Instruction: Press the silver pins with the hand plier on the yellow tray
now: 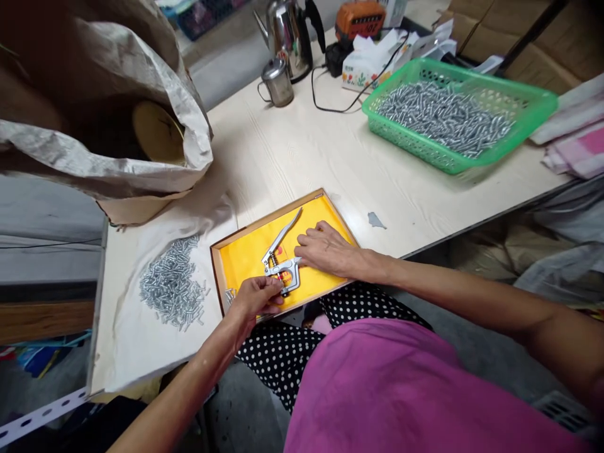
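Note:
Silver hand pliers [278,244], like snap-fastener pliers with a C-shaped frame and a spring, lie over a shallow tray [245,231] lined in yellow. Their long upper handle points up and away, spread from the frame. My right hand [328,250] has its fingers curled at the right end of the frame, apparently round the other handle, which it hides. At the jaw end, my left hand [258,297] is closed in a pinch; what lies between its fingertips is hidden. A few small metal pins [230,294] rest in the tray's left corner.
A pile of small metal pins [174,283] lies on white cloth at left. A green basket [455,165] full of similar pins stands at the back right. Behind are a large paper sack [193,141], metal cup [277,83], kettle [287,38], tissue pack [361,66] and black cable [325,109].

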`<act>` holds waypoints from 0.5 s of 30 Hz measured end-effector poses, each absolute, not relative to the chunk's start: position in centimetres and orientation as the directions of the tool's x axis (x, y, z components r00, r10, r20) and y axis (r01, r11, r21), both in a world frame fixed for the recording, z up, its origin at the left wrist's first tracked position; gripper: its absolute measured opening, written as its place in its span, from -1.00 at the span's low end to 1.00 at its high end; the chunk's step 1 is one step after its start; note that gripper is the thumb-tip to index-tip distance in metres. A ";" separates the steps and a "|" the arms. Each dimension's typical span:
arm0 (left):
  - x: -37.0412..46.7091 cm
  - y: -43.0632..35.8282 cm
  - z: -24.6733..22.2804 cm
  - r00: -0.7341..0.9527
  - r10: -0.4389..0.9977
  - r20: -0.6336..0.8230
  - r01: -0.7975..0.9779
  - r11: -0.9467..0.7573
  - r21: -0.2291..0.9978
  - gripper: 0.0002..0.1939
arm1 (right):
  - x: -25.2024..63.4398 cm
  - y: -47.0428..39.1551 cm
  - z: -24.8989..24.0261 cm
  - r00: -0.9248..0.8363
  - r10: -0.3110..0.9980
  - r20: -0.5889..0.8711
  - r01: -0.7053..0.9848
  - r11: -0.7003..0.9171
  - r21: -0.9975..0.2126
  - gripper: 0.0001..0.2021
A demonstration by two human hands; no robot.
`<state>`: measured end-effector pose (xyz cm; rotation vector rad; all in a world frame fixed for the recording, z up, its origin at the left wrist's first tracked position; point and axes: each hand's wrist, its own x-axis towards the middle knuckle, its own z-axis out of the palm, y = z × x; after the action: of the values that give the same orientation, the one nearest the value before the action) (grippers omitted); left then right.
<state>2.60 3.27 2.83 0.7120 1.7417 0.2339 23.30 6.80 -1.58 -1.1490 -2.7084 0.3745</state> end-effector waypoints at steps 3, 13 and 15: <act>2.7 3.2 2.8 -0.135 0.569 -0.811 0.322 0.799 0.507 -0.71 | 22.4 8.8 -1.3 -0.707 0.697 0.123 0.650 0.708 -0.277 -0.78; 3.1 2.9 2.5 -0.177 0.573 -0.800 0.305 0.805 0.509 -0.78 | 20.8 13.4 -1.8 -0.774 0.617 0.140 0.623 0.782 -0.004 -0.75; 3.1 2.9 2.5 -0.182 0.570 -0.801 0.314 0.806 0.502 -0.73 | 21.1 13.4 -2.1 -0.757 0.634 0.157 0.643 0.766 0.009 -0.74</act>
<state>3.11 2.95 2.46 0.6823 1.7851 0.2635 21.07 13.39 -2.09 -1.0241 -2.8151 -0.0941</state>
